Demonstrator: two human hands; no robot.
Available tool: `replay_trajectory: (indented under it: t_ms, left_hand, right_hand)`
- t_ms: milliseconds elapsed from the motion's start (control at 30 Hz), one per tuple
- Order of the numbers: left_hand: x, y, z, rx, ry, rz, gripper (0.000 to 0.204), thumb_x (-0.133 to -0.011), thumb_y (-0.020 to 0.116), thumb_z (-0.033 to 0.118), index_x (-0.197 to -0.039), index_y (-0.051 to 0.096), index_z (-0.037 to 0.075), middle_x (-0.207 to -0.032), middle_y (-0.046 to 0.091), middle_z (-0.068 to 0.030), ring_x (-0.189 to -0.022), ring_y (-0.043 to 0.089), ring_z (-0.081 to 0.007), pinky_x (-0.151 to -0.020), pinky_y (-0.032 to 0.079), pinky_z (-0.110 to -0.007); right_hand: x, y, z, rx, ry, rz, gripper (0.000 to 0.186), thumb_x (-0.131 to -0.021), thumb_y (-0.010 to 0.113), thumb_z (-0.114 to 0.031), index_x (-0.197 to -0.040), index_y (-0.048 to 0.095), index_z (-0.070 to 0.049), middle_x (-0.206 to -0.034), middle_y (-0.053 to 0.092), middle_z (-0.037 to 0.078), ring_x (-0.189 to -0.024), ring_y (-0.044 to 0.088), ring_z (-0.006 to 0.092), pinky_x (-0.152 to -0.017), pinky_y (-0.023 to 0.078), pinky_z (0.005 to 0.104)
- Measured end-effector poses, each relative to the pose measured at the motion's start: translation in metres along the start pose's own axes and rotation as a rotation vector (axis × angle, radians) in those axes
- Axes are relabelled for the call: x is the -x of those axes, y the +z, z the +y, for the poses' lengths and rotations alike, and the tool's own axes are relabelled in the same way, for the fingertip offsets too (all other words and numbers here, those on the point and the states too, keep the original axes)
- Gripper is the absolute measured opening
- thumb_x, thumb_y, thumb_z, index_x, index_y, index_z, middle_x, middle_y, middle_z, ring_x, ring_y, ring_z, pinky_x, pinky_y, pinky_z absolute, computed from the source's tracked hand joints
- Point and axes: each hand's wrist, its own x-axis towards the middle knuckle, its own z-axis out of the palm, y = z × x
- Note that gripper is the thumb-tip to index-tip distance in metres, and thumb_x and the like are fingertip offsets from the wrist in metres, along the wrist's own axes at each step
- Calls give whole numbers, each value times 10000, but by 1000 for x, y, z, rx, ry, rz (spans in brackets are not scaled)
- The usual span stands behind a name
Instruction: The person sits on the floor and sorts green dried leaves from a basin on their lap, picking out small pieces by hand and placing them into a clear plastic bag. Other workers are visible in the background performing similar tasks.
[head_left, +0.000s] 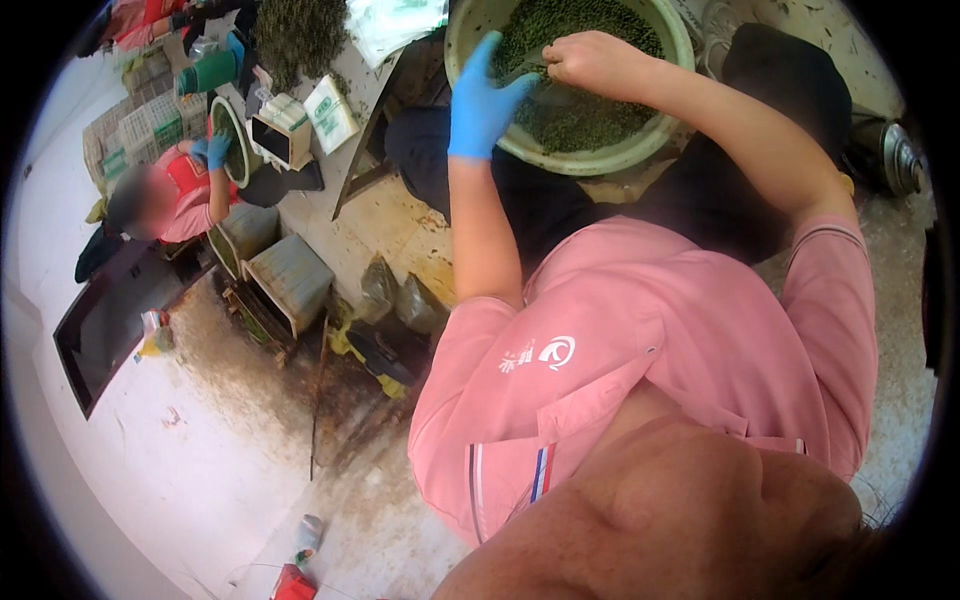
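A wide pale green tub [682, 45] sits in front of my lap, holding a mass of small dark green granules [590, 125]. My left hand [483, 105], in a blue glove, is at the tub's left side with thumb and fingers spread. My bare right hand [590, 62] is over the granules, its fingers closed in a pinch. Whatever those fingers hold is hidden or too small to name. A faint greyish, see-through patch shows between the two hands, and I cannot tell what it is.
To the left another person [185, 195] in blue gloves works at a similar tub [236, 145]. White packets [330, 113], an open box [280, 140], a dark granule heap [298, 40] and grey bins [290, 280] stand nearby. A metal canister [898, 158] is at right.
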Motion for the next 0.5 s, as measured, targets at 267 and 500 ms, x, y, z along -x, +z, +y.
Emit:
replay_trajectory:
  t_ms: [267,500]
  left_hand:
    - [-24,-8,-25,-219,-148,-342,306,-889,714,213,-1071,726,-32,-854,746,-103,-725,683,-145,-691,552,-311]
    - [-101,-63,47,336,-75,65,326,-937,661,203,-1118,697,-65,-931,717,-98,-832,663,-150,-749,540,-303]
  right_hand:
    - [-1,-12,-1,-15,2,-48,189,-811,651,-104,-994,661,-57,-948,634,92,-899,655,285,-775,548,410]
    - [-17,-78,16,-324,404,552,630,-784,765,-87,-1360,511,-109,-1259,573,96,-1079,587,258,-930,466,427]
